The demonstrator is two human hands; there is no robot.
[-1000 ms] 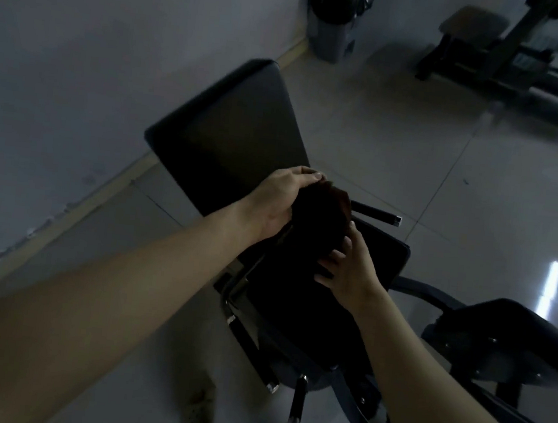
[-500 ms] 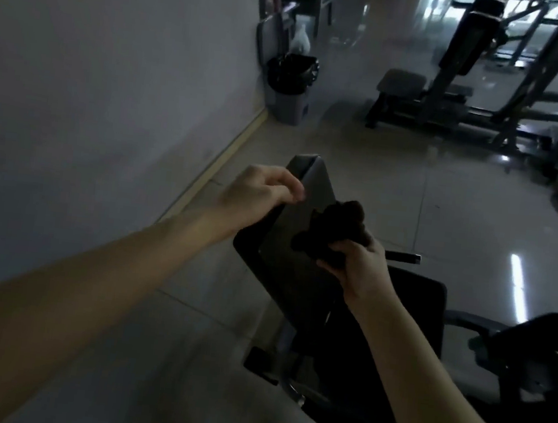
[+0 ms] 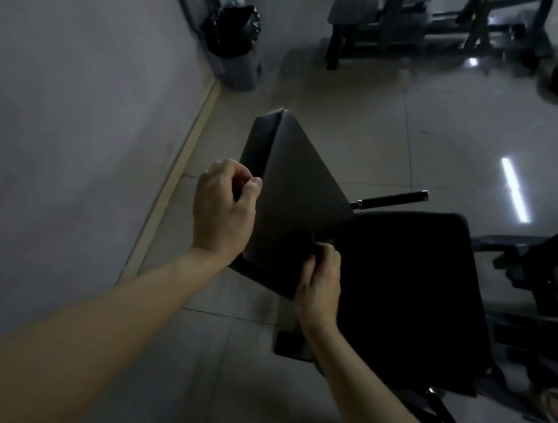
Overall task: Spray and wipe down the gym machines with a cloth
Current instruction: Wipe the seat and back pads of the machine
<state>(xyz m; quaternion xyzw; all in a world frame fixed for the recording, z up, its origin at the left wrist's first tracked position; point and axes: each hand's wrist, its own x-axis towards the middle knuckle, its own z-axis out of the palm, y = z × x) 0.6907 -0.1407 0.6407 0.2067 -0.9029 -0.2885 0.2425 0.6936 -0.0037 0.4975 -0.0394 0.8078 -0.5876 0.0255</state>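
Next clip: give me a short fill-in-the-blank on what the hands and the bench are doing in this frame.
1. The dark cloth is bunched in the ____ hand.
2. The left hand is curled at the edge of the bench's ____ pad.
3. The bin lined with a black bag stands against the ____.

Missing words: right; back; wall
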